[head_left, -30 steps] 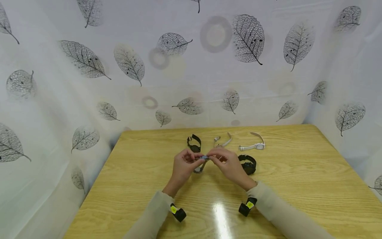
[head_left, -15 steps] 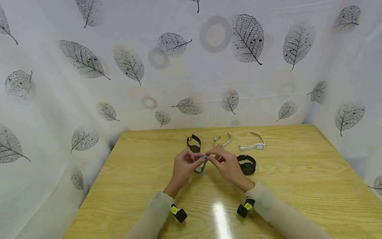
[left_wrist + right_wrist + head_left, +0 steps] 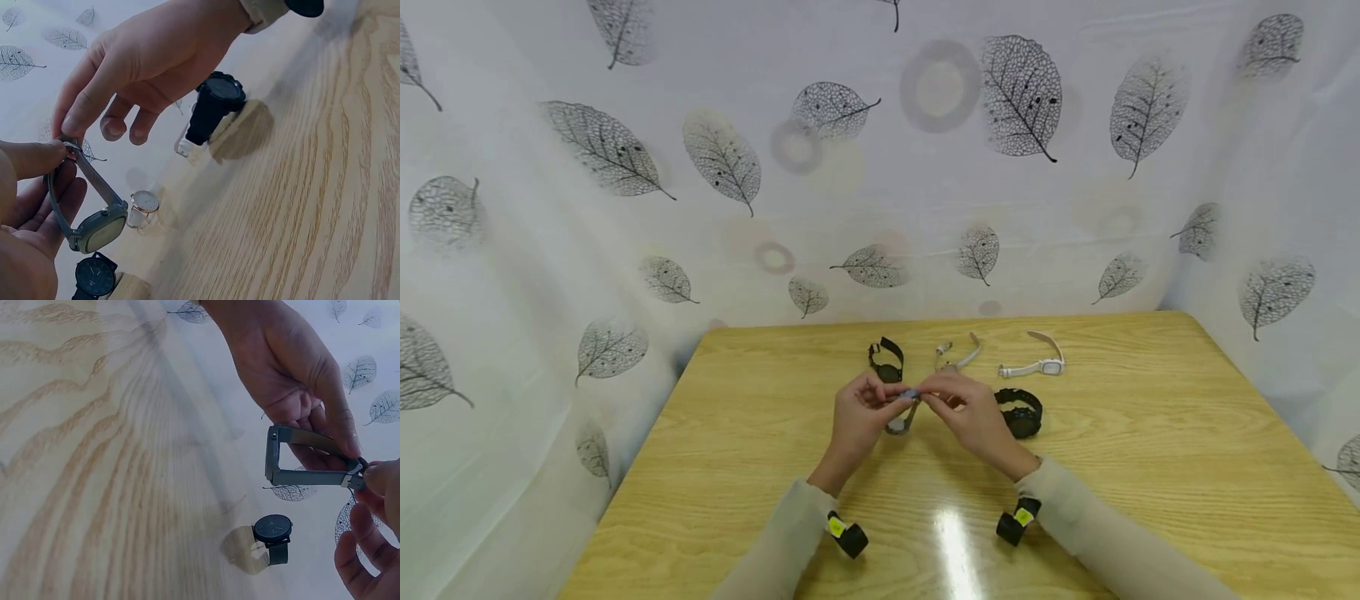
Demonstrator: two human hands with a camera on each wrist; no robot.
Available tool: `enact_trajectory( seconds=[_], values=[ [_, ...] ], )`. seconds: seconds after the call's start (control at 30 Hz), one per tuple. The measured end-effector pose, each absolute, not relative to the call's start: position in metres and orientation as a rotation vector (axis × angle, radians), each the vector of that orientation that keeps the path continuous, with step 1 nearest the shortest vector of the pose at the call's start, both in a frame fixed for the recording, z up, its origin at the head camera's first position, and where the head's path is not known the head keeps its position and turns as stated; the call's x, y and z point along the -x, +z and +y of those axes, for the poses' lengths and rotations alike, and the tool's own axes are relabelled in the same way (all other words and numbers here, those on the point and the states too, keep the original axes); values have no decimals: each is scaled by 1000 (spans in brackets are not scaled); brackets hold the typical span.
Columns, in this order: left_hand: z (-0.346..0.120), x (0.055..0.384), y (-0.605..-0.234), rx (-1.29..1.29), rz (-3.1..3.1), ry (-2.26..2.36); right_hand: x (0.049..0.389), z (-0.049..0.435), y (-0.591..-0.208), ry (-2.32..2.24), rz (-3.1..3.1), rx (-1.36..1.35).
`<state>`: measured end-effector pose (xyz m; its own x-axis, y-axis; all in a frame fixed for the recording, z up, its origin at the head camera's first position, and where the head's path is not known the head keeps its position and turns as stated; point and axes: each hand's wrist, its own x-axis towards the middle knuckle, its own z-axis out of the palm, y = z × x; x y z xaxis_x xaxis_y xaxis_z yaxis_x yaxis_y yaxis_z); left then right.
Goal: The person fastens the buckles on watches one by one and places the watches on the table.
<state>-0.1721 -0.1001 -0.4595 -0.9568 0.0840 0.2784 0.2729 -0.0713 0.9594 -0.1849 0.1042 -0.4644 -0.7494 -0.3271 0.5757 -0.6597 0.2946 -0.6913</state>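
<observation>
A grey watch (image 3: pixel 103 228) with a squarish face hangs from both hands, its strap bent into a loop. At the buckle end, my left hand (image 3: pixel 861 421) pinches the strap between thumb and fingers. Opposite it, my right hand (image 3: pixel 973 417) pinches the same strap end, its fingertips meeting the left ones. The right wrist view shows the watch (image 3: pixel 273 453) side-on, with the left hand (image 3: pixel 287 362) behind it and the right hand (image 3: pixel 369 531) at the right edge. Fingertips partly cover the buckle.
On the wooden table (image 3: pixel 760 517), a black watch (image 3: pixel 887 372) lies beyond the left hand, and a chunky black watch (image 3: pixel 1022 421) sits beside the right. Farther back are a white-strapped watch (image 3: pixel 972 354) and another white watch (image 3: pixel 1051 367). A leaf-print curtain (image 3: pixel 880 192) surrounds the table.
Both hands stay nearly in place on the strap end, with small finger shifts. The right wrist has moved slightly left since the first frame.
</observation>
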Motion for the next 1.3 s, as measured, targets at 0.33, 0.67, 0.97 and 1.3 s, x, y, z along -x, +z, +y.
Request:
enact_trajectory(
  seconds=[0.33, 0.67, 0.97, 1.3],
  values=[
    [-97, 173, -458, 401, -2038, -2167, 186, 101, -470, 1398, -2128, -855],
    [-98, 172, -456, 367, -1966, -2280, 183, 97, -470, 1422, -2088, -872],
    [-96, 170, -456, 370, -1961, -2288, 184, 95, -471, 1378, -2121, -886],
    [-96, 171, -460, 338, -1975, -2251, 185, 94, -470, 1328, -2127, -891]
  ],
)
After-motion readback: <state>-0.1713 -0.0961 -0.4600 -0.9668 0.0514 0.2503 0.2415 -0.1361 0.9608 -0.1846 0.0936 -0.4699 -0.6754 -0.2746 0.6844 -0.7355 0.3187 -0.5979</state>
